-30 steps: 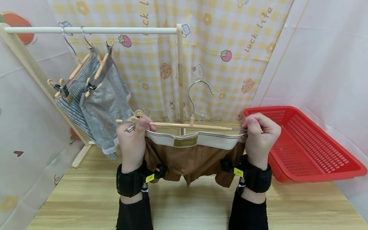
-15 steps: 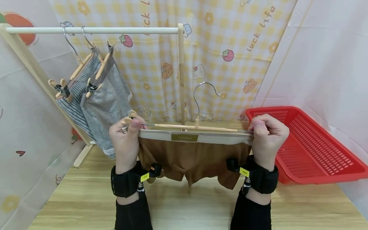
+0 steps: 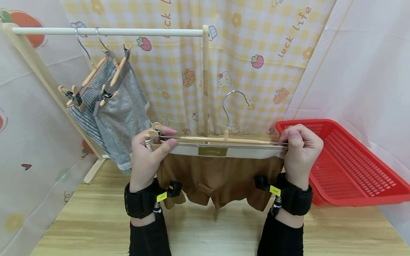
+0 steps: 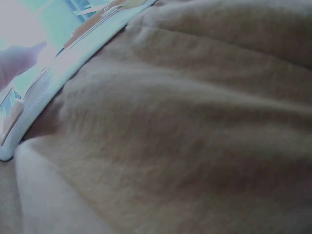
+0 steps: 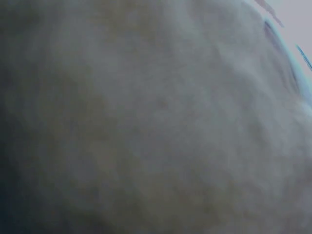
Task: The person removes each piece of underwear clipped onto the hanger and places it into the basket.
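Observation:
Brown shorts (image 3: 217, 177) with a cream waistband (image 3: 243, 152) hang stretched along a wooden clip hanger (image 3: 224, 139) with a metal hook. My left hand (image 3: 150, 153) pinches the hanger's left clip and the waistband's left end. At the other end my right hand (image 3: 299, 149) grips the hanger and the waistband. The brown cloth (image 4: 185, 136) fills the left wrist view, with the waistband (image 4: 58, 78) at its upper left. A blurred stretch of cloth (image 5: 146, 122) is all that the right wrist view shows.
A wooden rack with a white rail (image 3: 105, 31) stands at the back left; striped shorts (image 3: 88, 106) and grey shorts (image 3: 123, 113) hang from it on clip hangers. A red plastic basket (image 3: 349, 167) sits on the wooden table (image 3: 208, 227) at the right. Curtains close the back and sides.
Both hands have pulled the waistband taut and level along the hanger, and the hanger has shifted slightly right. The left thumb now lies across the waistband near the left clip.

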Demonstrator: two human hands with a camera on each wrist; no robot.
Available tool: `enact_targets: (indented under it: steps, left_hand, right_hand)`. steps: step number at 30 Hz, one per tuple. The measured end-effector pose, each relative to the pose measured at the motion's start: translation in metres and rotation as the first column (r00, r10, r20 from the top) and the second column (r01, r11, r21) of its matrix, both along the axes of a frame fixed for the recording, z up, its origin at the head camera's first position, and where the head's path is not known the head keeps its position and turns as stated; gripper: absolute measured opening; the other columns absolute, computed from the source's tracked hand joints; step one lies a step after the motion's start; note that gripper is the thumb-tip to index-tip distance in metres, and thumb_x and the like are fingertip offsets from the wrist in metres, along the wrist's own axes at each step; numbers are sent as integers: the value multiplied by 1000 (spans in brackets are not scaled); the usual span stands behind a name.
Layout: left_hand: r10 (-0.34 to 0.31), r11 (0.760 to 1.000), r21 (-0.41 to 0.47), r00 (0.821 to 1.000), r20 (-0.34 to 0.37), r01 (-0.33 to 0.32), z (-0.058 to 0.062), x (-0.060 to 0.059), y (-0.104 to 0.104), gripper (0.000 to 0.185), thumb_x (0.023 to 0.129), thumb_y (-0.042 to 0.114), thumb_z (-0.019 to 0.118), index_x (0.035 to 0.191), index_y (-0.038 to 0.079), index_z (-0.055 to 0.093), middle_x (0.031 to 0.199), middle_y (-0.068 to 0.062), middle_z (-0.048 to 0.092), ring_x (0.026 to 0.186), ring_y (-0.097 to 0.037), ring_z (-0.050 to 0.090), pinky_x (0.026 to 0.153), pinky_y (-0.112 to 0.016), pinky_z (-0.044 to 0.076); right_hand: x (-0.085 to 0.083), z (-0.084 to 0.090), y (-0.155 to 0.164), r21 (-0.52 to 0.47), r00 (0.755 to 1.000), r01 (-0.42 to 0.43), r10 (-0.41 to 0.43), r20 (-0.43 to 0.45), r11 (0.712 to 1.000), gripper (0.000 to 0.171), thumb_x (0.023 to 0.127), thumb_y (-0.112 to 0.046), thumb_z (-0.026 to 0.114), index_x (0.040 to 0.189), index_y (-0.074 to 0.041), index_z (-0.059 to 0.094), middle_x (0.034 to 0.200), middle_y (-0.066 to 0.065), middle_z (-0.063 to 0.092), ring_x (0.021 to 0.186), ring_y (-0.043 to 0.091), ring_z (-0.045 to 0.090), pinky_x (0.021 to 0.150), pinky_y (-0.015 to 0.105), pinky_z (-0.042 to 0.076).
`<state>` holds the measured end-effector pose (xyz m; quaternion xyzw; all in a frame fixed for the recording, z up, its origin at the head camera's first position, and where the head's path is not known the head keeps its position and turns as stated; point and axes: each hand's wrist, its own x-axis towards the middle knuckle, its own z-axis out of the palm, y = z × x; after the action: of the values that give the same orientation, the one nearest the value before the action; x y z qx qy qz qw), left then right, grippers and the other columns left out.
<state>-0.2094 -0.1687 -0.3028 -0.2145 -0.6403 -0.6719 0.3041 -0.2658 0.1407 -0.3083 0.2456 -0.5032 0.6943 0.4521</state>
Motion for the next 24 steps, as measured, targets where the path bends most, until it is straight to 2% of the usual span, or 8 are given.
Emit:
enact_targets:
  steps: [3, 6, 9, 15, 20, 24]
  left_hand:
    - [-4, 1000, -15, 1000, 14, 4, 0, 0, 1, 13, 81, 0, 76, 93, -3, 74, 95, -12, 70, 81, -20, 55, 70, -28, 43]
    - [-17, 1000, -8, 1000, 8, 17, 0, -1, 1, 13, 82, 2, 76, 93, -3, 74, 94, -11, 70, 81, -19, 54, 70, -27, 41]
    - [-41, 999, 15, 999, -14, 41, -2, -2, 0, 18, 85, 15, 79, 91, -1, 75, 92, -9, 71, 77, -15, 53, 68, -25, 41]
    - [-67, 993, 96, 996, -57, 72, -3, -6, 0, 48, 84, 49, 76, 86, 1, 76, 85, -8, 71, 76, -18, 61, 72, -27, 49]
    - [-40, 991, 125, 998, -51, 46, -3, -6, 2, 65, 88, 62, 63, 80, -1, 74, 81, -10, 70, 74, -21, 61, 69, -30, 47]
    - [-22, 992, 125, 999, -41, 26, -3, -5, 3, 69, 90, 64, 57, 77, -2, 72, 81, -13, 69, 74, -24, 60, 69, -32, 47]
  right_hand:
    - [-1, -1, 2, 1, 1000, 13, -13, 7, 1000, 40, 87, -19, 66, 56, 3, 57, 55, 7, 54, 52, 11, 45, 49, 20, 29]
    - [-1, -1, 2, 0, 1000, 9, -9, 10, 1000, 38, 88, -18, 65, 56, 3, 57, 56, 7, 54, 54, 12, 46, 51, 20, 31]
    - [-1, -1, 2, -2, 1000, -4, 4, 9, 1000, 37, 88, -16, 64, 57, 3, 57, 57, 7, 54, 55, 13, 48, 53, 21, 34]
    - [-2, -1, 0, 9, 1000, -20, 20, 9, 1000, 39, 89, -19, 66, 58, 2, 57, 58, 7, 54, 56, 14, 47, 52, 21, 32]
    - [-2, -1, 0, 14, 1000, -27, 27, 8, 1000, 39, 90, -19, 65, 58, 3, 57, 59, 7, 55, 57, 14, 49, 52, 21, 34]
    - [-2, -2, 1, 22, 1000, -22, 22, 12, 1000, 39, 90, -19, 64, 58, 3, 57, 59, 7, 55, 58, 14, 50, 53, 22, 35]
